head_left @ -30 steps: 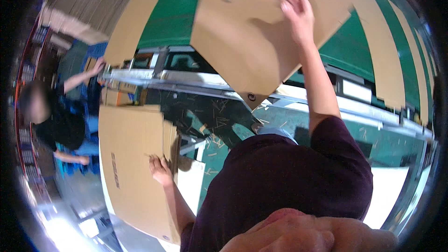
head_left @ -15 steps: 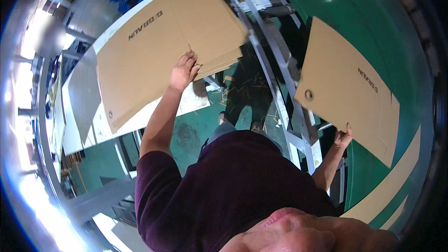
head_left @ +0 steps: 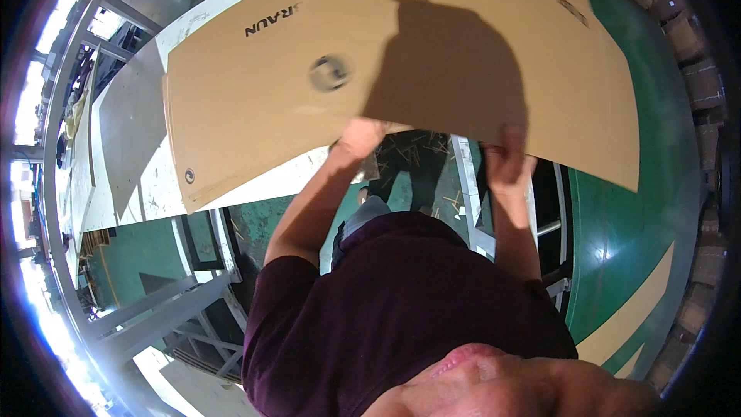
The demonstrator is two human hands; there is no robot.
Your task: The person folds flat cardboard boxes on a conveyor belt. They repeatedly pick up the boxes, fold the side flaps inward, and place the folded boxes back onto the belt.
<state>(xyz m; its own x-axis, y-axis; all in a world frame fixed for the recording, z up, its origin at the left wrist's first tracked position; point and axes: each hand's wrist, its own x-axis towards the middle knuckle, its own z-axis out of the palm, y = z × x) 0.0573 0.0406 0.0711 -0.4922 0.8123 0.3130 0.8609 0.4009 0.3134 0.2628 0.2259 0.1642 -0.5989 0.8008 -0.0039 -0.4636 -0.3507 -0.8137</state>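
A large brown cardboard sheet [head_left: 571, 108] with dark print and a round mark is held up across the front, its left part overlapping a stack of similar cardboard sheets [head_left: 224, 108]. My right hand [head_left: 509, 166] is closed on its near edge, thumb on the top face. At the near edge, further left, is my left hand [head_left: 361, 139]; its fingers pass out of sight under the held sheet, so their grip is hidden. The stack lies on a white tabletop [head_left: 127, 150]. A dark shadow falls over the middle of the held sheet.
A metal frame [head_left: 471, 185] stands between the white table and a green surface [head_left: 617, 224] on the right. Pale cardboard [head_left: 633, 316] lies on that surface. Brown scraps [head_left: 417, 154] litter the floor. Stacked brown cartons [head_left: 702, 85] line the far right.
My right hand has carried the cardboard sheet leftward from the green surface, over the stack's right side. My left hand has shifted right and nearer, to the held sheet's edge.
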